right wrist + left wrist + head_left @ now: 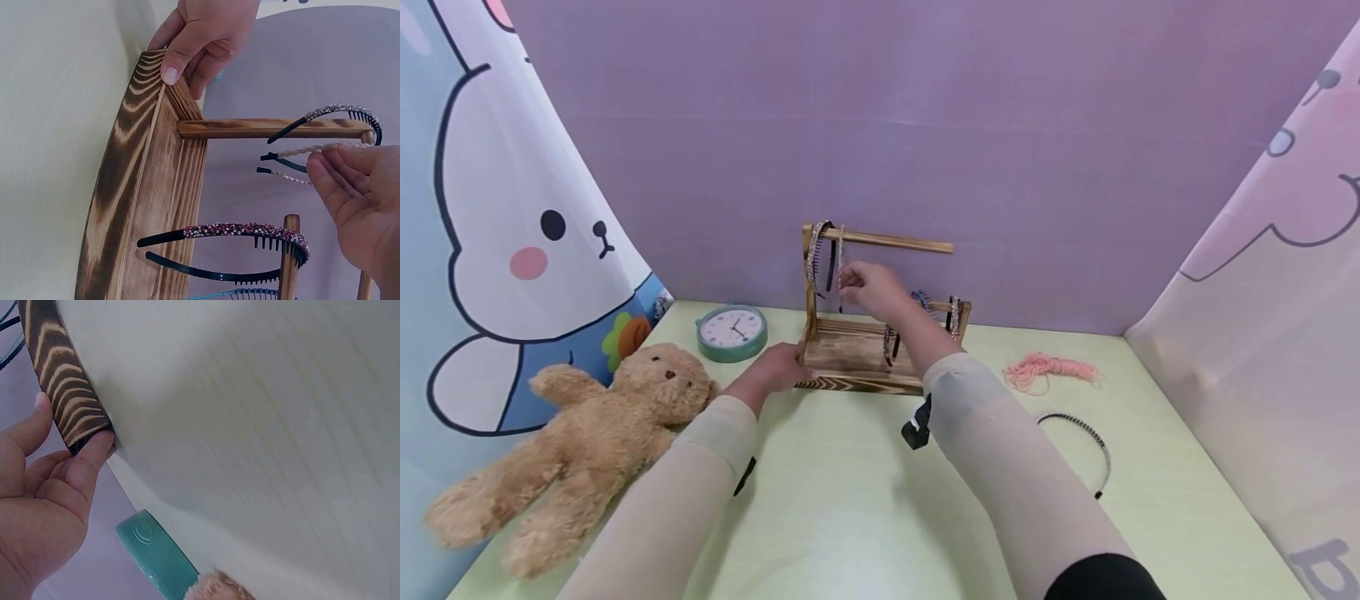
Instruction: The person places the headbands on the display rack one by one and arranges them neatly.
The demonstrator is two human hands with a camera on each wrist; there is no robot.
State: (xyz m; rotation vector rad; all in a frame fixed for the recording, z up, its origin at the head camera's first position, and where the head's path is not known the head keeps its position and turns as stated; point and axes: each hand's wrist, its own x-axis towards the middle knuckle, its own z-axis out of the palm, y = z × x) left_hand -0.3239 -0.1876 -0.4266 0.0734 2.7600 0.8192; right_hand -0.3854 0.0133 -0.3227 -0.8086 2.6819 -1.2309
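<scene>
A wooden rack [850,354] with two bars stands at the back of the table. My left hand [775,367] grips the front left corner of its base, thumb on one side and fingers on the other. Up at the higher bar, my right hand [876,292] pinches a thin beaded headband [297,150] that hangs there. Left of it on the same bar hangs a sparkly headband [337,110] with black comb teeth. The lower bar carries several headbands, among them a pink-and-silver rhinestone headband [212,231] and a blue headband [244,294].
A teal round clock [732,329] lies left of the rack, with a brown teddy bear [602,442] in front of it. To the right are a pink yarn bundle [1052,369] and a dark beaded headband [1099,442] on the table. A purple backdrop [1037,167] rises behind.
</scene>
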